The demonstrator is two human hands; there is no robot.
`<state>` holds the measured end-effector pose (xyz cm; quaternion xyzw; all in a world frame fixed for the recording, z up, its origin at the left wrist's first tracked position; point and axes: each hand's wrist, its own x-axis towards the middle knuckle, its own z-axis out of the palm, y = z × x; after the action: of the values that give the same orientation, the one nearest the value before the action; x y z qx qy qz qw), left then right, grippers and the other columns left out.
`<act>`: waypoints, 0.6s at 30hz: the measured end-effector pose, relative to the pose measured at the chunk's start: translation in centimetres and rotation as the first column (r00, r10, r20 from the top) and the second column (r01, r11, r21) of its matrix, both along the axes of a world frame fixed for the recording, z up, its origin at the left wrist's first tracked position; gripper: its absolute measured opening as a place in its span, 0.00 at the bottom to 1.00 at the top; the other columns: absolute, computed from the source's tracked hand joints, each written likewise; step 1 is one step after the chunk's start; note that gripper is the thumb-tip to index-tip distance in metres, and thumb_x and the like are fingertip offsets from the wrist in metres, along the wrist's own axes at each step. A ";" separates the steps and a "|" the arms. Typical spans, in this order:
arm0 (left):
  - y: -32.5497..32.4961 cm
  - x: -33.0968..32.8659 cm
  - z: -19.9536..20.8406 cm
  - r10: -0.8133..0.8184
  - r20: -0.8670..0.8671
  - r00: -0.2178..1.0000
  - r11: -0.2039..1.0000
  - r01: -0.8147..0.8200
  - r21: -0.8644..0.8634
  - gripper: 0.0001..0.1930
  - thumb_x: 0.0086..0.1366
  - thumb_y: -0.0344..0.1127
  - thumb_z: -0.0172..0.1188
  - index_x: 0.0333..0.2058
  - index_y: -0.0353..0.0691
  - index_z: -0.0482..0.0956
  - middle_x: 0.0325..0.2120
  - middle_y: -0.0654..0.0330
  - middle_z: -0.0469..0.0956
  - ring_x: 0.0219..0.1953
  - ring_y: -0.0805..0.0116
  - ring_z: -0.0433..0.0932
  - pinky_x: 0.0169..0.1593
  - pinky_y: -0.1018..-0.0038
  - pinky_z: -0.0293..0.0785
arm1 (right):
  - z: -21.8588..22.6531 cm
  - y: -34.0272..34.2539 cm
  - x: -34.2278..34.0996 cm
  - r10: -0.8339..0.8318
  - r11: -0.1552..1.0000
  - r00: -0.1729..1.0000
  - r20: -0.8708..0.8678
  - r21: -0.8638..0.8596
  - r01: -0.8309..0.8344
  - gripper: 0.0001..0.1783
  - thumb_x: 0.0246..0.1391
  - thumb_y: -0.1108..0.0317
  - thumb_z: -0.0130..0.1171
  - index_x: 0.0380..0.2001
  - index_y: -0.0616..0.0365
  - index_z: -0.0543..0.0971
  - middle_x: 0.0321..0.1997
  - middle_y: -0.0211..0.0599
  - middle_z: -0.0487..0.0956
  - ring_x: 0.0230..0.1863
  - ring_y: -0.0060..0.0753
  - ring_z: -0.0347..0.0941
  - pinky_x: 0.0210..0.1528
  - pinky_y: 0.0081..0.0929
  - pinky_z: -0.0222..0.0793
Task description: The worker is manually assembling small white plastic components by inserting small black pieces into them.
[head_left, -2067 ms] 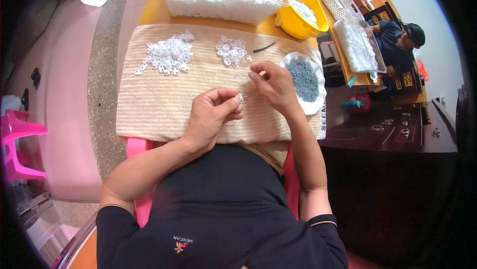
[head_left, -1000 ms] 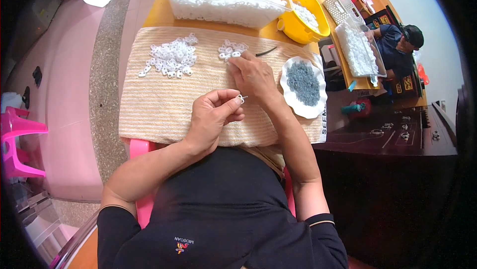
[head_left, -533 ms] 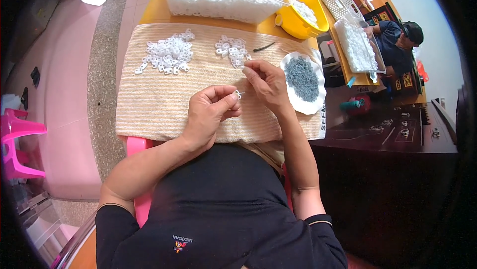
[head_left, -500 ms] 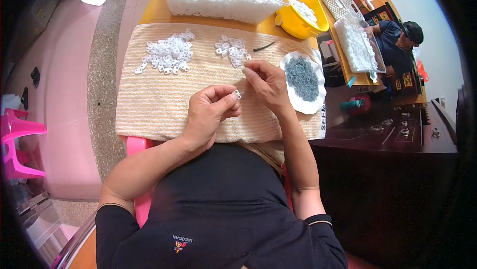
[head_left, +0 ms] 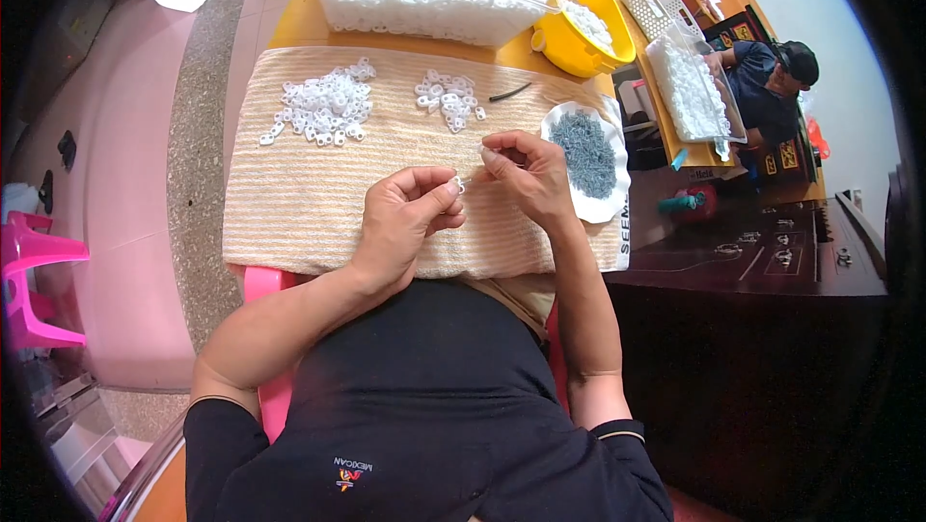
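Observation:
Over the towel [head_left: 318, 213], my left hand [head_left: 403, 218] pinches a small white plastic piece [head_left: 458, 185] between thumb and forefinger. My right hand [head_left: 532, 178] is a little farther right, with thumb and fingertips pressed together. A tiny pale speck shows at its fingertips, too small to name. Beyond my hands lie two piles of small white plastic pieces with holes, a larger pile [head_left: 326, 107] at left and a smaller pile [head_left: 449, 97] in the middle. Near my right hand stands a white wavy-rimmed plate [head_left: 617, 196] heaped with small grey-blue parts [head_left: 586, 153].
A clear tub [head_left: 424, 15] full of white pieces stands at the back, beside a yellow basin [head_left: 617, 49]. A short dark tube [head_left: 509, 92] lies on the towel. Farther right, another person [head_left: 772, 88] sits at a tub of white pieces [head_left: 690, 88]. A pink stool [head_left: 43, 252] stands at left.
My right hand has moved slightly right and nearer to me, away from the smaller pile. My left hand keeps its pinch on the white piece, whose thin projecting end shows less now.

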<state>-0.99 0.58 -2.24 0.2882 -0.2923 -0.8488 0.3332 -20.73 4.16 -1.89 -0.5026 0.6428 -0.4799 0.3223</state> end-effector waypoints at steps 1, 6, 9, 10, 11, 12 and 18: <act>0.0 0.0 0.0 -0.001 0.007 1.000 1.000 0.001 0.002 0.08 0.63 0.26 0.59 0.40 0.31 0.76 0.28 0.60 0.77 0.29 0.74 0.78 0.37 0.77 0.80 | 0.0 0.0 -0.1 0.003 1.000 1.000 -0.016 -0.002 -0.003 0.09 0.53 0.73 0.62 0.37 0.65 0.80 0.27 0.27 0.78 0.28 0.13 0.71 0.31 0.15 0.68; 0.0 0.0 -0.1 -0.002 0.004 1.000 1.000 0.002 0.003 0.08 0.62 0.26 0.59 0.40 0.31 0.76 0.29 0.60 0.77 0.29 0.74 0.78 0.36 0.77 0.80 | 0.2 0.3 0.1 0.008 1.000 1.000 0.001 0.018 -0.008 0.10 0.53 0.74 0.62 0.39 0.66 0.79 0.28 0.26 0.78 0.29 0.13 0.71 0.31 0.14 0.68; 0.0 0.0 0.0 -0.003 0.007 1.000 1.000 0.003 0.003 0.08 0.62 0.26 0.59 0.40 0.31 0.76 0.29 0.60 0.77 0.29 0.74 0.78 0.36 0.77 0.80 | -0.1 0.4 -0.1 0.028 0.999 0.999 0.029 0.034 -0.029 0.10 0.54 0.76 0.61 0.40 0.68 0.78 0.29 0.29 0.79 0.28 0.15 0.73 0.31 0.14 0.70; -0.1 0.0 0.0 -0.004 0.009 1.000 1.000 0.004 0.004 0.08 0.62 0.26 0.59 0.40 0.31 0.76 0.29 0.60 0.77 0.29 0.73 0.78 0.36 0.77 0.80 | -0.2 0.5 -0.2 0.045 0.998 0.999 0.012 0.036 -0.046 0.11 0.54 0.76 0.61 0.41 0.69 0.78 0.29 0.31 0.79 0.28 0.17 0.75 0.31 0.15 0.72; -0.1 0.0 0.0 -0.004 0.009 1.000 1.000 0.004 0.004 0.08 0.62 0.26 0.59 0.40 0.31 0.76 0.29 0.60 0.77 0.29 0.73 0.78 0.36 0.77 0.80 | -0.2 0.5 -0.2 0.046 0.998 0.999 0.013 0.036 -0.046 0.11 0.54 0.76 0.61 0.41 0.69 0.78 0.29 0.31 0.79 0.28 0.17 0.75 0.31 0.15 0.72; -0.1 0.0 0.0 -0.001 0.011 1.000 1.000 0.001 0.004 0.08 0.63 0.27 0.59 0.40 0.31 0.76 0.28 0.60 0.77 0.29 0.73 0.78 0.36 0.77 0.80 | -0.1 0.5 -0.1 0.050 0.998 0.998 0.041 0.047 -0.052 0.11 0.54 0.77 0.61 0.41 0.69 0.78 0.30 0.32 0.80 0.28 0.17 0.75 0.32 0.15 0.72; -0.1 0.0 0.0 -0.006 0.020 1.000 1.000 0.006 -0.006 0.08 0.63 0.27 0.59 0.40 0.31 0.76 0.28 0.59 0.77 0.29 0.73 0.78 0.37 0.77 0.80 | 0.0 0.8 0.2 0.057 0.997 0.977 0.204 0.044 -0.068 0.11 0.55 0.77 0.60 0.42 0.69 0.77 0.30 0.34 0.80 0.29 0.19 0.76 0.33 0.16 0.73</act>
<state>-1.03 0.50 -2.27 0.2945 -0.2992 -0.8460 0.3286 -20.53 5.00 -1.86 -0.4629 0.6026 -0.5016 0.4135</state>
